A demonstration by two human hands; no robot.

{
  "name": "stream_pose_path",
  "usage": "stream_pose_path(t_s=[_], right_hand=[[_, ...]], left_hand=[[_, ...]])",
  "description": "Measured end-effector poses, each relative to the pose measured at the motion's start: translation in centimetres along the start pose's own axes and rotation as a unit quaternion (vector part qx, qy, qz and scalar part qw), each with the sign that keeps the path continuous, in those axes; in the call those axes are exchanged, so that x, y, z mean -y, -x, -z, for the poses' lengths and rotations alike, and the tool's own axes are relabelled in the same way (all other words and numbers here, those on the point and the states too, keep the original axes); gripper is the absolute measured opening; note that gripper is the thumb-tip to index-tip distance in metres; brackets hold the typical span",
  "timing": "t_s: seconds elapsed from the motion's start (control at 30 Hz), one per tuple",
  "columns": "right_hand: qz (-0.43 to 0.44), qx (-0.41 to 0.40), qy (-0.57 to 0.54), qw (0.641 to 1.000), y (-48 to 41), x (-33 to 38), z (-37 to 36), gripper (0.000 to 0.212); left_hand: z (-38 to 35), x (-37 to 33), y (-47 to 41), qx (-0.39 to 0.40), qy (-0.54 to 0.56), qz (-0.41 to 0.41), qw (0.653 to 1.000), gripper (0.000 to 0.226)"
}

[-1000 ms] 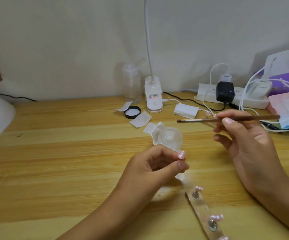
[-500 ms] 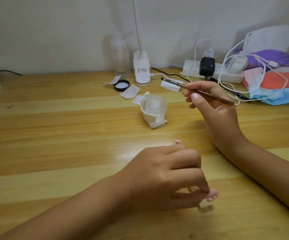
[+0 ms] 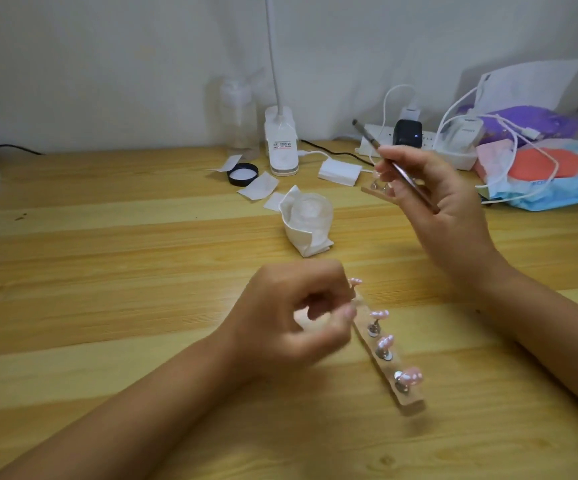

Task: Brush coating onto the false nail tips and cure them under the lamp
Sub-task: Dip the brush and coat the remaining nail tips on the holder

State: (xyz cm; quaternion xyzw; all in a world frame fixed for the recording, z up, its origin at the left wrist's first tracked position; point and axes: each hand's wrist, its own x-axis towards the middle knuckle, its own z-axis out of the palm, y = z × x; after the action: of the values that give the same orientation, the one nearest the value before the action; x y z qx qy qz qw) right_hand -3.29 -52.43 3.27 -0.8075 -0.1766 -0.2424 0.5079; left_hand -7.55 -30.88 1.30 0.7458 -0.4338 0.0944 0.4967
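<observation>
With my left hand [image 3: 294, 317] pinching only the far end of the nail strip [image 3: 393, 372] and my right hand [image 3: 450, 216] gripping the brush [image 3: 367, 137], I fear the strip twists and slips.

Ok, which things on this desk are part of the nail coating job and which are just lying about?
In use: brush in right hand; holder strip of nail tips in left hand; tissue-wrapped jar.
Lying about: power strip, clear bottle, face masks.
</observation>
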Motion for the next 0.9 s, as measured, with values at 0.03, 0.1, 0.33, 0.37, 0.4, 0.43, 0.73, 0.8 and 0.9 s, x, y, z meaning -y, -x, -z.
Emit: stream_pose_path(t_s=[0.03, 0.1, 0.33, 0.37, 0.4, 0.43, 0.73, 0.8, 0.9], right_hand=[[0.035, 0.01, 0.062, 0.997, -0.3, 0.2, 0.9, 0.036], [0.086, 0.028, 0.173, 0.981, -0.4, 0.1, 2.8, 0.037], [0.056, 0.193, 0.362, 0.91, 5.0, -1.3, 4.6, 0.046], [0.057, 0.208, 0.386, 0.897, 5.3, -1.2, 4.5, 0.046], [0.051, 0.22, 0.397, 0.889, 5.4, -1.0, 4.5, 0.047], [0.041, 0.229, 0.4, 0.886, 5.3, -0.8, 4.4, 0.049], [-0.135, 0.223, 0.172, 0.95, 9.8, 4.6, 5.7, 0.041], [-0.138, 0.296, 0.207, 0.922, 11.2, 4.5, 5.2, 0.037], [-0.191, 0.354, 0.28, 0.872, 11.5, 4.8, 3.1, 0.029]], left_hand=[[0.1, 0.2, -0.2, -0.044, 0.029, 0.032, 0.998, 0.02], [0.3, 0.4, -0.6, -0.133, 0.084, 0.1, 0.982, 0.034], [0.7, 2.1, -1.7, -0.312, 0.277, 0.28, 0.865, 0.042], [0.7, 2.4, -1.7, -0.318, 0.288, 0.286, 0.857, 0.042], [0.7, 2.6, -1.8, -0.323, 0.296, 0.288, 0.851, 0.041], [0.8, 2.7, -1.7, -0.328, 0.3, 0.289, 0.848, 0.041], [1.2, 3.2, -2.0, -0.35, 0.343, 0.29, 0.822, 0.04], [1.0, 3.1, -2.0, -0.353, 0.342, 0.284, 0.823, 0.04], [0.5, 2.8, -2.2, -0.358, 0.336, 0.26, 0.831, 0.04]])
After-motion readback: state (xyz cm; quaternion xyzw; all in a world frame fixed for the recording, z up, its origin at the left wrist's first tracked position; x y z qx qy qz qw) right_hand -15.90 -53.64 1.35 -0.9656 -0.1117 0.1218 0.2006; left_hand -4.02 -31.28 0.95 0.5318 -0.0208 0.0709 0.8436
